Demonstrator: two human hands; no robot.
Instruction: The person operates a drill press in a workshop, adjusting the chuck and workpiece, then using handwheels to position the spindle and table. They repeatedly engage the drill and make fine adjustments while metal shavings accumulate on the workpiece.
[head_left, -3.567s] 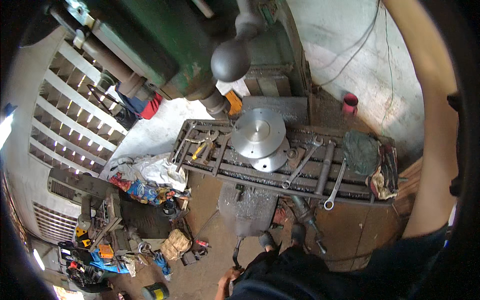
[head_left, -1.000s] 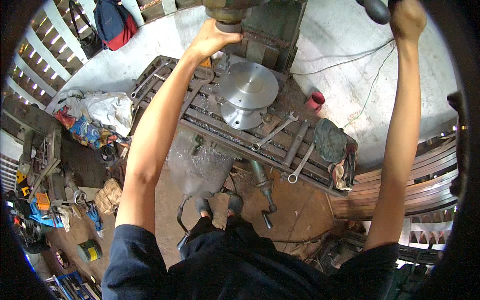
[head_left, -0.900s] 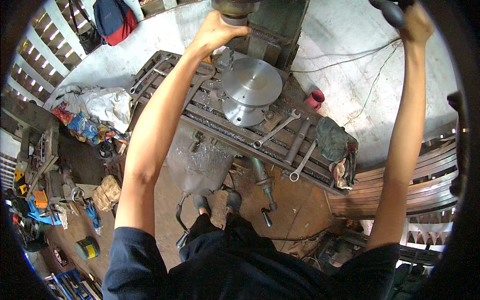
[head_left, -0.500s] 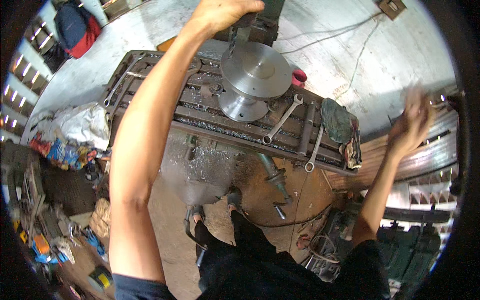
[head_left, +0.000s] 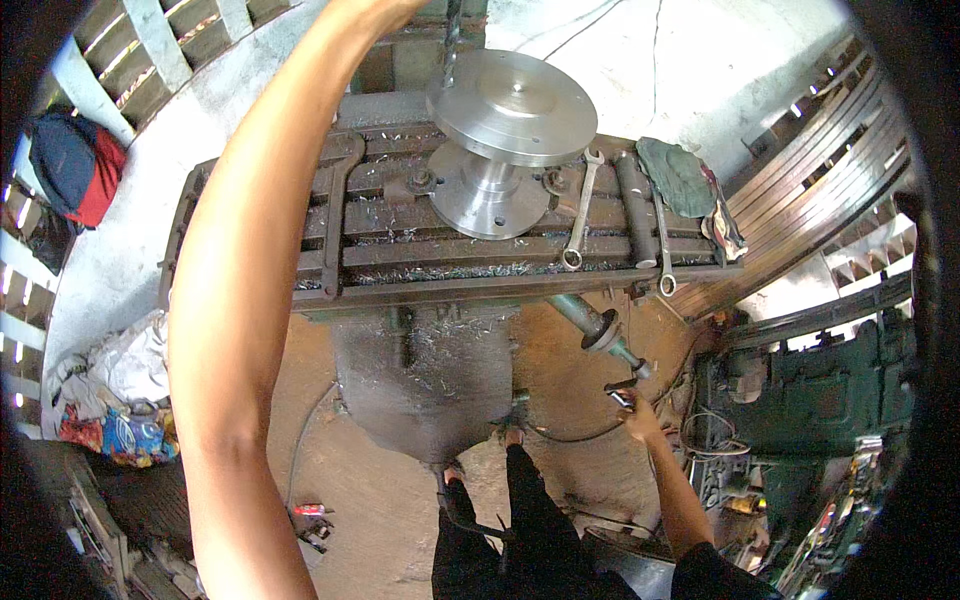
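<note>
My right hand point(head_left: 640, 422) is closed round the small handle point(head_left: 620, 398) of a crank, at the lower end of a green shaft point(head_left: 570, 305) under the machine table point(head_left: 450, 288). My left arm reaches up over the table's left side. Only the edge of my left hand point(head_left: 385, 12) shows at the top, its fingers out of the picture. On the slotted table stands a shiny metal spool-shaped part point(head_left: 515, 110) with two round flanges. A drill bit point(head_left: 452, 45) points down at the upper flange's far left edge.
Metal shavings lie about the table. To the right of the spool are a combination wrench point(head_left: 583, 212), a thick bar point(head_left: 637, 215), a second wrench point(head_left: 662, 245) and a dark green cloth point(head_left: 675, 175). A dark wrench-like tool point(head_left: 340, 215) lies left.
My right hand has come down from raised at the far right to the crank handle. My view has shifted, and my left hand has mostly passed out at the top.
</note>
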